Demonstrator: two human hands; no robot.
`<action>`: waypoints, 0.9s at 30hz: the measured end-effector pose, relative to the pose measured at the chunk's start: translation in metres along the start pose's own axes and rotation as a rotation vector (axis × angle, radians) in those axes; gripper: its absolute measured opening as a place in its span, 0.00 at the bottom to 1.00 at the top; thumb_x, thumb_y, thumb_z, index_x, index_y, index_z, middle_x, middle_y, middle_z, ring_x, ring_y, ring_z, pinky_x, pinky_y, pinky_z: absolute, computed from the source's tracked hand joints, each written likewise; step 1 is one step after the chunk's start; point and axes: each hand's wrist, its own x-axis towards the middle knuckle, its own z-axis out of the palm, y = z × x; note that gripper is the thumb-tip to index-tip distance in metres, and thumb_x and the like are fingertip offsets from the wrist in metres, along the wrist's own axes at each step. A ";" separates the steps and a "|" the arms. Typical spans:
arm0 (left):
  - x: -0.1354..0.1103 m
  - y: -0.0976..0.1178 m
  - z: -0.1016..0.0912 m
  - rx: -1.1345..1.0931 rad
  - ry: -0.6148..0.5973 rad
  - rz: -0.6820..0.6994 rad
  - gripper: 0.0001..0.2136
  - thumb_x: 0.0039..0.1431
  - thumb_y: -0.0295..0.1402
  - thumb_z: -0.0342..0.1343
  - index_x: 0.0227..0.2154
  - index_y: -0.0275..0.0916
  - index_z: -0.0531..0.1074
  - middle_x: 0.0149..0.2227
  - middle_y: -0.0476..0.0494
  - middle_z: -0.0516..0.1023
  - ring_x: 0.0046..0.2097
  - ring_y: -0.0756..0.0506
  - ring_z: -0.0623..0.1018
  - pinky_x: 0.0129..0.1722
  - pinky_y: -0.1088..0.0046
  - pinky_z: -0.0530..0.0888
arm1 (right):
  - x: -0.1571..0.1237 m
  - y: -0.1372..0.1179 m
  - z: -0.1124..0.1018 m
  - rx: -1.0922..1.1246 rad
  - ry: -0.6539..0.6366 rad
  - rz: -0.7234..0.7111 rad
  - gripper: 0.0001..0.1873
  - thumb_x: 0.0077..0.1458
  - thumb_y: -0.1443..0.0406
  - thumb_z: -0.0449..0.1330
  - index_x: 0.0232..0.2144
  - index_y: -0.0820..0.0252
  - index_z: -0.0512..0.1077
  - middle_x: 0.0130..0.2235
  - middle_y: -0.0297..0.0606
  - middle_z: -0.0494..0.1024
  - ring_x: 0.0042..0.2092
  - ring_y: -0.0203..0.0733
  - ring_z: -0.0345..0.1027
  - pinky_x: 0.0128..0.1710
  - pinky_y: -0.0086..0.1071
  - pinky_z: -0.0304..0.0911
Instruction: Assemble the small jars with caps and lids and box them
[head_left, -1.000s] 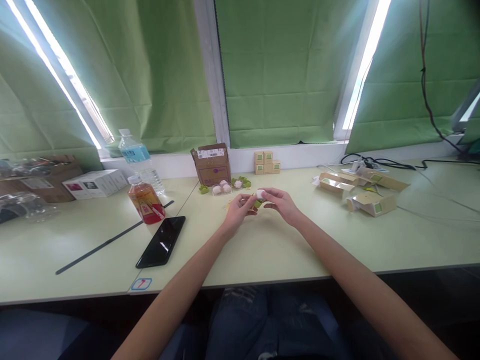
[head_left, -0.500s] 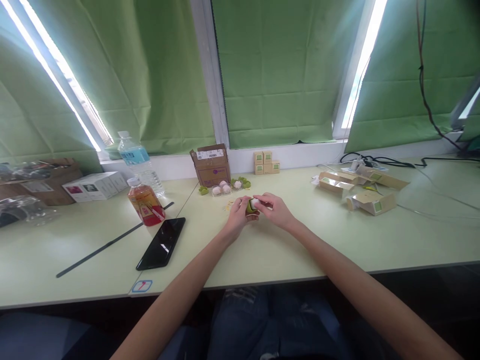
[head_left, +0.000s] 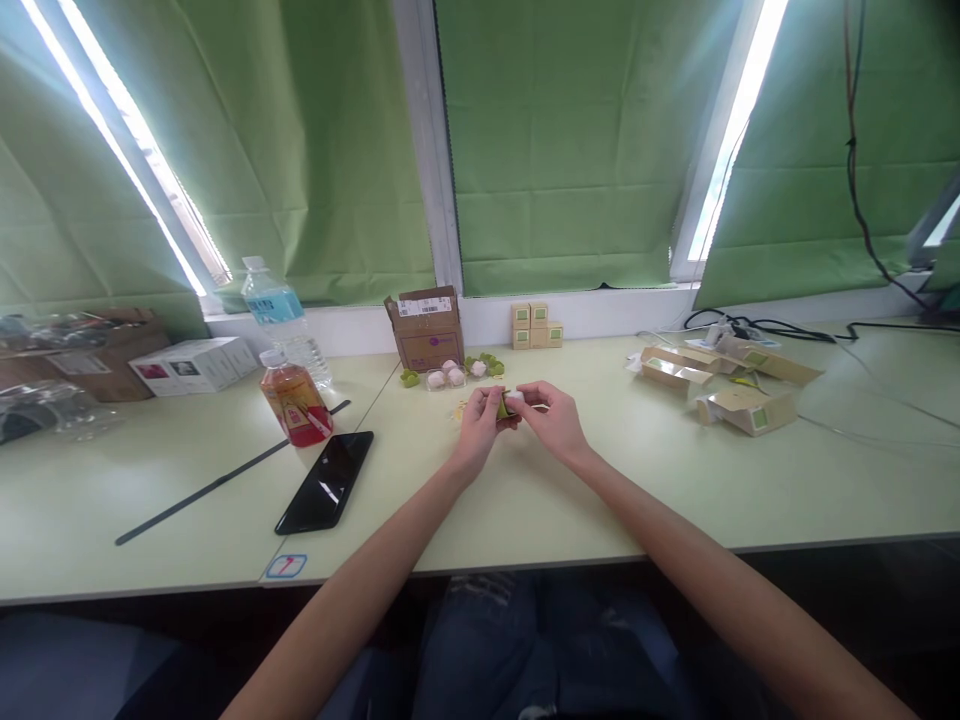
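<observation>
Above the middle of the table my left hand is closed around a small green cup. Pinched in the fingers of my right hand is a small white ball, which sits at the cup's mouth; my fingers hide part of both. Just beyond my hands, several pinkish-white balls sit in a clear plastic tray. Beside them lie green petal-shaped cups, one apparently with a white ball in it, and another green cup lies to the left.
A cardboard box and several small stacked boxes stand against the wall. At left are a water bottle, a red drink bottle and a black phone. Opened cartons and cables lie at right.
My right hand's fingers have curled closer over the white ball, and the green cup has turned slightly between my hands. The view has shifted a little.
</observation>
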 end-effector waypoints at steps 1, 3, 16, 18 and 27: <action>0.000 0.000 0.000 0.012 0.001 0.008 0.23 0.58 0.52 0.64 0.40 0.36 0.69 0.31 0.48 0.76 0.30 0.50 0.77 0.33 0.69 0.78 | 0.000 -0.001 0.000 0.012 -0.003 0.006 0.21 0.50 0.51 0.69 0.39 0.62 0.80 0.37 0.43 0.83 0.37 0.46 0.77 0.39 0.40 0.76; -0.001 0.002 -0.001 0.048 0.005 0.020 0.23 0.57 0.52 0.65 0.39 0.36 0.69 0.31 0.47 0.76 0.29 0.50 0.77 0.32 0.69 0.78 | 0.000 -0.002 0.000 0.021 -0.030 0.014 0.19 0.49 0.52 0.70 0.35 0.61 0.81 0.36 0.43 0.84 0.36 0.47 0.78 0.40 0.40 0.75; 0.000 -0.001 -0.010 0.169 0.050 0.053 0.24 0.54 0.53 0.66 0.38 0.36 0.70 0.30 0.47 0.77 0.29 0.50 0.76 0.29 0.71 0.77 | 0.008 0.007 0.000 -0.199 -0.197 -0.120 0.19 0.57 0.51 0.62 0.27 0.59 0.81 0.27 0.39 0.80 0.31 0.42 0.70 0.35 0.36 0.66; 0.000 -0.001 -0.011 0.176 0.066 0.043 0.24 0.54 0.53 0.67 0.37 0.36 0.71 0.31 0.46 0.77 0.29 0.50 0.76 0.30 0.71 0.77 | 0.012 0.009 0.001 -0.230 -0.215 -0.121 0.20 0.58 0.51 0.61 0.24 0.60 0.79 0.26 0.38 0.78 0.30 0.41 0.68 0.34 0.35 0.64; 0.002 -0.006 -0.012 0.118 0.047 -0.023 0.24 0.54 0.53 0.66 0.39 0.36 0.70 0.30 0.49 0.76 0.28 0.51 0.76 0.32 0.70 0.78 | 0.012 0.014 0.003 -0.137 -0.191 -0.081 0.16 0.56 0.53 0.63 0.26 0.58 0.79 0.28 0.38 0.81 0.31 0.42 0.71 0.34 0.35 0.67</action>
